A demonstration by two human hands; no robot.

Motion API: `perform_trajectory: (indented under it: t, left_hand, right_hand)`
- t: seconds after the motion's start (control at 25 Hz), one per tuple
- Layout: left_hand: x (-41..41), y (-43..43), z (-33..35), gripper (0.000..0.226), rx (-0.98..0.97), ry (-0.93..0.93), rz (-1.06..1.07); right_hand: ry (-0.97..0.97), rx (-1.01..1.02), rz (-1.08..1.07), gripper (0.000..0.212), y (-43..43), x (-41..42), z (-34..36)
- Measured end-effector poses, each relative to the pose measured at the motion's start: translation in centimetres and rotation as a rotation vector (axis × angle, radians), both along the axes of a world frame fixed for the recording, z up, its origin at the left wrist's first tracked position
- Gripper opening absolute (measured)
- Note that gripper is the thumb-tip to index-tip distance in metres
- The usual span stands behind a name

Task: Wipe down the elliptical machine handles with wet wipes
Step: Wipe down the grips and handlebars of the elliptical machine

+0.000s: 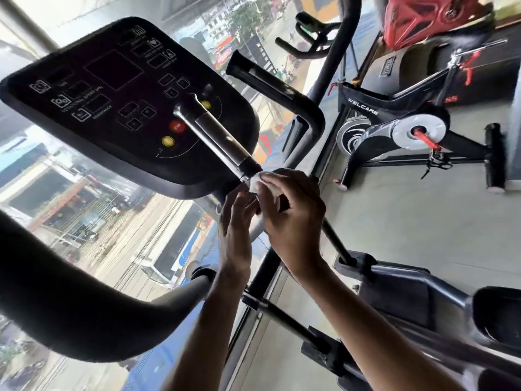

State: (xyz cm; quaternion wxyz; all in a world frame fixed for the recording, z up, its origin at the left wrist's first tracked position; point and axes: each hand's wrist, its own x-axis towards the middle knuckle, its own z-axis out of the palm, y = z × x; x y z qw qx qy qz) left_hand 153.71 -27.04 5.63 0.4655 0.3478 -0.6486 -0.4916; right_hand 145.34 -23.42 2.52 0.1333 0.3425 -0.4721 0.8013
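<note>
- The console [112,108], a dark panel with red and yellow buttons, is serving as my reference.
- The handle [217,136], chrome with black ends, is running across the console's lower right face and past its edge.
- The wipe [258,183], white and bunched, is sitting on the handle just beyond the console's lower right edge.
- My right hand [296,213] is grasping the wipe, fingers curling over it and round the handle.
- My left hand [235,230] is reaching up just below the console, beside the right hand. Its fingertips are meeting the wipe but are partly hidden, so I cannot tell whether they are pinching or only touching.
- A bike [394,122] is standing well right of the console.
</note>
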Motion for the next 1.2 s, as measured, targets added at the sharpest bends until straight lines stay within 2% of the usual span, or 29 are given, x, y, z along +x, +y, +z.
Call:
perform_trajectory:
  t: [0.08, 0.28, 0.48, 0.56, 0.68, 0.72, 0.88, 1.04, 1.2]
  left_hand:
    - [0.3, -0.1, -0.3, 0.025, -0.027, -0.006, 0.03]
    - [1.2, 0.0, -0.6, 0.033, -0.034, -0.043, 0.039]
    - [1.5, 0.3, -0.6, 0.024, -0.018, -0.095, 0.025]
    - [1.3, 0.6, -0.5, 0.025, -0.023, -0.117, 0.044]
    - [0.9, 1.3, 0.0, 0.023, -0.018, -0.114, 0.05]
    - [0.8, 1.5, 0.1, 0.022, -0.016, -0.109, 0.042]
    - [0.3, 1.7, 0.6, 0.015, -0.027, -0.147, 0.039]
    - [0.0, 1.7, 0.5, 0.019, -0.075, -0.198, 0.059]
    - [0.1, 1.2, 0.1, 0.008, -0.12, -0.218, 0.088]
  right_hand:
    - [0.099, 0.018, 0.018, 0.009, -0.1, 0.6, -0.9]
    - [-0.083, 0.038, 0.046, 0.004, 0.8, 0.7, -2.7]
    - [0.002, 0.004, 0.032, 0.01, 0.3, 1.7, -2.5]
    - [-0.084, 0.055, 0.065, 0.008, 0.3, 2.1, -4.6]
    - [-0.353, 0.122, 0.147, 0.007, 0.0, 2.1, -5.2]
    - [-0.386, 0.105, 0.158, 0.007, 0.0, 2.0, -4.7]
    - [-0.251, 0.016, 0.095, 0.01, 0.3, 2.9, -4.5]
    - [-0.442, 0.072, 0.166, 0.013, -0.1, 4.9, -6.0]
    - [-0.412, -0.008, 0.127, 0.014, -0.1, 5.8, -5.1]
